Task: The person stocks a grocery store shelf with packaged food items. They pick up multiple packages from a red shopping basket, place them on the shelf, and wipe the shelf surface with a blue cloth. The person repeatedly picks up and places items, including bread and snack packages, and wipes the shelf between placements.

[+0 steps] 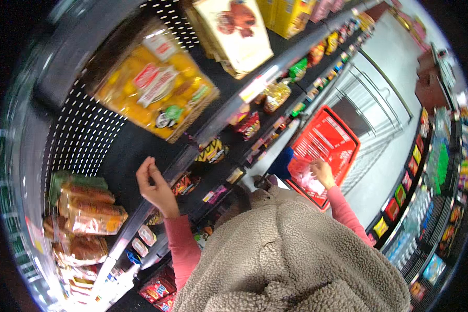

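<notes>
My left hand is raised over the front edge of a black store shelf, its fingers bent and touching nothing that I can make out. Beyond it lies a large clear pack of yellow food. Wrapped loaf-like packs sit to its left on the shelf. On the other side, my right hand is over a red plastic basket, at a crinkled clear and pinkish package. Blur hides whether its fingers grip the package.
A wire shopping cart stands around and past the basket. Lower shelves hold snack bags. A cream printed package and yellow boxes stand farther along the upper shelf. Across the aisle, another shelf holds bottles.
</notes>
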Motion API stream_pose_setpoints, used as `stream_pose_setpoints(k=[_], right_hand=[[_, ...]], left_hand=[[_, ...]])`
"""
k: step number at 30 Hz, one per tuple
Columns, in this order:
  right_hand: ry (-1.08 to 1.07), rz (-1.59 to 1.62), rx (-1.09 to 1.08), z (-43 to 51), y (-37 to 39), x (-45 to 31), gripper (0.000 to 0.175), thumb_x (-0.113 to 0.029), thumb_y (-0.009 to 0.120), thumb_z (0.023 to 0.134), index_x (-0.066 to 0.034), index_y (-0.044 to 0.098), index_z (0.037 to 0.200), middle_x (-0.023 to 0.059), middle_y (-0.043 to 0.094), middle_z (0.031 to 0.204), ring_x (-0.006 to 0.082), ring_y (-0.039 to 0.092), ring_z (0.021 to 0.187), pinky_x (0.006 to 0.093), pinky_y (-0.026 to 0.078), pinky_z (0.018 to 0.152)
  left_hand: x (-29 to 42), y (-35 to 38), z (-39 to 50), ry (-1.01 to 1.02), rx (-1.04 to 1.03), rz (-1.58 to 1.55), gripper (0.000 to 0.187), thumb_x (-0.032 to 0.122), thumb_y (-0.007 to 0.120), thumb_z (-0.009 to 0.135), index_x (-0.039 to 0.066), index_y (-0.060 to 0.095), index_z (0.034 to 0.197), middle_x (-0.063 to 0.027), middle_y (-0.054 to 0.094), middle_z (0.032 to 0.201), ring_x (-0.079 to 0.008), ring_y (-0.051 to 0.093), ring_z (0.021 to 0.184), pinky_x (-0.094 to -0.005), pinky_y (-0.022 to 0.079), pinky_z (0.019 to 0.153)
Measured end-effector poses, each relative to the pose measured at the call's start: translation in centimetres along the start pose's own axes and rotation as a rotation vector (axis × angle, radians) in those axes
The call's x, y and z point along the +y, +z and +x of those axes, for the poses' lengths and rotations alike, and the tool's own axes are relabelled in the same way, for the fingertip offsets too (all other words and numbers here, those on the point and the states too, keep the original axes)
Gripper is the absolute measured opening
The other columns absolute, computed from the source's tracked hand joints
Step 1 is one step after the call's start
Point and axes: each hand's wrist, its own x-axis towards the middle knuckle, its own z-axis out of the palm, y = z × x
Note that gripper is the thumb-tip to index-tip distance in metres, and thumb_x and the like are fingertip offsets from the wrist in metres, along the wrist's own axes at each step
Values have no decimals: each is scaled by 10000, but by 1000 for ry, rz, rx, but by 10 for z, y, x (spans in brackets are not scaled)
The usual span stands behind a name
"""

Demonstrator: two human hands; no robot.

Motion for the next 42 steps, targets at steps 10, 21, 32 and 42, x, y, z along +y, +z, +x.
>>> stream_pose_setpoints(k=[10, 21, 32, 42], right_hand=[[401, 161, 129, -23, 0, 143, 285, -199, 675, 922, 6, 622, 1113, 136, 717, 841, 215, 707, 616, 371, 595, 469], [75, -527, -26, 31, 52, 138, 450, -387, 690, 884, 41, 698, 744, 222, 703, 716, 321, 688, 531, 444, 562, 511], [188, -687, 216, 89, 55, 181, 667, -596, 600, 910, 59, 723, 919, 276, 726, 944, 423, 711, 910, 530, 544, 794], [172, -765, 212, 94, 53, 145, 625, -562, 596, 916, 50, 722, 937, 279, 723, 945, 430, 708, 904, 530, 542, 788]], left_hand=[[-55, 5, 37, -242, -266, 77, 209, 187, 583, 1033, 17, 696, 987, -34, 715, 877, -98, 610, 731, -254, 470, 650], [-49, 15, 41, -32, -330, 850, 404, 456, 517, 996, 133, 732, 884, -164, 720, 838, -397, 695, 784, -520, 537, 684], [-42, 21, 34, 34, -157, 717, 376, 374, 579, 958, 108, 618, 695, -123, 655, 662, -363, 659, 618, -490, 507, 551], [-45, 22, 32, 46, -164, 659, 345, 325, 572, 945, 97, 648, 697, -125, 663, 667, -345, 674, 631, -481, 523, 557]])
